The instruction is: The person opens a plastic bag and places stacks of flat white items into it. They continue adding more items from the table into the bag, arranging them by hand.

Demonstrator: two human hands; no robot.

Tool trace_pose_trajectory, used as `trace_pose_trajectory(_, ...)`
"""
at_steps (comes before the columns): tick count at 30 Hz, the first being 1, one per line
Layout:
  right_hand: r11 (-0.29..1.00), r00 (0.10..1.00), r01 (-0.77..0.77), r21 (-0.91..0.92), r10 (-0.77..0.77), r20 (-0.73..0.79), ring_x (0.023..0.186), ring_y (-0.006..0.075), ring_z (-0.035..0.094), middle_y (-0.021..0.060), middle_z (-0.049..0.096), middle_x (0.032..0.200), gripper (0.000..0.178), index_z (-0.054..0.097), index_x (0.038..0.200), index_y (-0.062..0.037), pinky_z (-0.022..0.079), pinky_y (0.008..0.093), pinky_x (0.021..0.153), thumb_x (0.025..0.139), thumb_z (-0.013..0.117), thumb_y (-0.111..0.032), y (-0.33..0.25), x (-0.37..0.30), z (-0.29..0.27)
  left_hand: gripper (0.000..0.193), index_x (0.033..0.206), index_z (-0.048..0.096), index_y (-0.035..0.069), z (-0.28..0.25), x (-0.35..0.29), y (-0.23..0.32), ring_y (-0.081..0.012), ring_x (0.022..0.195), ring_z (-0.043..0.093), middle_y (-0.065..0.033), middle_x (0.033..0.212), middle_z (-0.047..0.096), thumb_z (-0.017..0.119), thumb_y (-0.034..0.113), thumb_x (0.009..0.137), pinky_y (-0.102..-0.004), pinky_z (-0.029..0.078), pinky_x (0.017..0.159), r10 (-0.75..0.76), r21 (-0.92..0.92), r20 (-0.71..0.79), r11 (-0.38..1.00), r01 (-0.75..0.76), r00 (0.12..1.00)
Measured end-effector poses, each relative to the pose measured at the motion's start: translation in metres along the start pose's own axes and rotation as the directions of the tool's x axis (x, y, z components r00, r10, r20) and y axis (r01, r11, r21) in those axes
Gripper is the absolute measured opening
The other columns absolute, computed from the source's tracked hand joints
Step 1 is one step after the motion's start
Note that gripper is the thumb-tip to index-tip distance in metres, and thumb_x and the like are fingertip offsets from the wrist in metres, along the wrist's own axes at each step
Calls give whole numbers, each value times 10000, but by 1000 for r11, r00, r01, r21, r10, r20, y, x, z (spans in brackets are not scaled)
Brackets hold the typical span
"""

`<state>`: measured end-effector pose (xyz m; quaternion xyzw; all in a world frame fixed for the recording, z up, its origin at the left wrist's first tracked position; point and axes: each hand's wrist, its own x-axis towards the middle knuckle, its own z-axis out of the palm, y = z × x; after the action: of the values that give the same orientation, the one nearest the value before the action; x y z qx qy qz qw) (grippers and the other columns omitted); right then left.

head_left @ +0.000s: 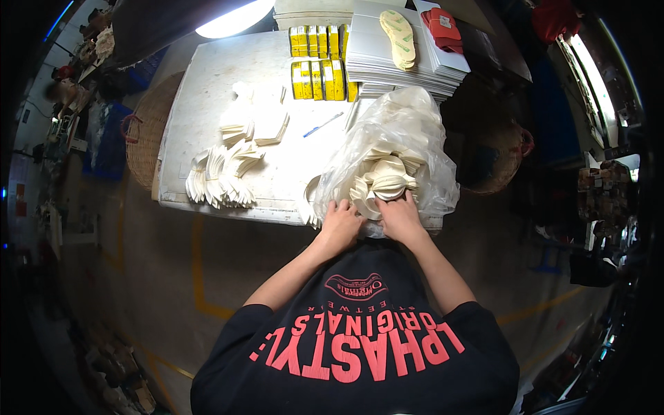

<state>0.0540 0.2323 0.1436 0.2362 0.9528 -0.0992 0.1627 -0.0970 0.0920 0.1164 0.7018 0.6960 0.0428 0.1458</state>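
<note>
A clear plastic bag (432, 138) lies at the table's front edge, its mouth toward me. Inside it are several stacks of thin cream-coloured curved pieces (389, 173), perhaps shoe parts. My left hand (340, 225) is closed on the bag's near left edge, fingers curled. At the bag's mouth, my right hand (400, 217) has its fingers bent around the near end of a cream stack; the fingertips are partly hidden. More cream pieces (308, 202) stand just left of the bag. Fanned bundles of similar pieces (221, 176) sit at the table's left front.
Further cream stacks (270, 128) lie behind those bundles on the white table (200, 83). A blue pen (324, 125) rests mid-table. Yellow-and-black blocks (318, 79), white sheets (373, 52), insole-shaped pieces (399, 38) and red pieces (443, 29) fill the back. Wicker baskets (149, 131) flank the table.
</note>
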Motion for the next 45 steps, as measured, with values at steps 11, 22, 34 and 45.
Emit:
trace_pose_trajectory(11, 995, 983, -69, 66, 57, 174, 1177, 385, 666, 212, 747, 1134, 472, 683, 1255, -107, 324, 517, 1162, 812, 741, -258, 3, 21, -32, 365, 1131, 756, 153, -20, -12, 10, -349, 1202, 550, -116, 1172, 641, 725, 163, 767, -546, 413, 1041, -13, -78, 1, 997, 13, 1000)
trace_pose_trajectory(22, 945, 998, 59, 321, -47, -46, 1289, 345, 552, 184, 644, 1263, 452, 616, 1363, -98, 345, 503, 1144, 958, 656, -295, 21, -9, -43, 443, 1260, 622, 109, -29, -31, -29, -376, 1166, 540, -167, 1210, 557, 717, 107, 827, -509, 457, 988, -536, -455, -464, 828, 329, 705)
trace_pose_trajectory(34, 964, 924, 125, 236, -26, -382, 1282, 348, 527, 131, 569, 1328, 590, 557, 1407, -97, 418, 494, 1081, 845, 737, -101, 28, 11, -42, 739, 1490, 434, 25, 32, -35, -75, -443, 1241, 544, -255, 1331, 512, 752, 312, 888, -503, 486, 1039, -822, -601, -12, 462, 653, 570)
trace_pose_trajectory(45, 563, 888, 234, 793, 208, -410, 1229, 420, 610, 272, 665, 1265, 361, 618, 1302, 34, 469, 468, 1051, 953, 575, -49, 75, 27, -66, 478, 1307, 567, -95, 71, -49, -106, -383, 1119, 671, -276, 1182, 681, 655, 176, 923, -431, 521, 989, -878, -932, 41, 138, 335, 477)
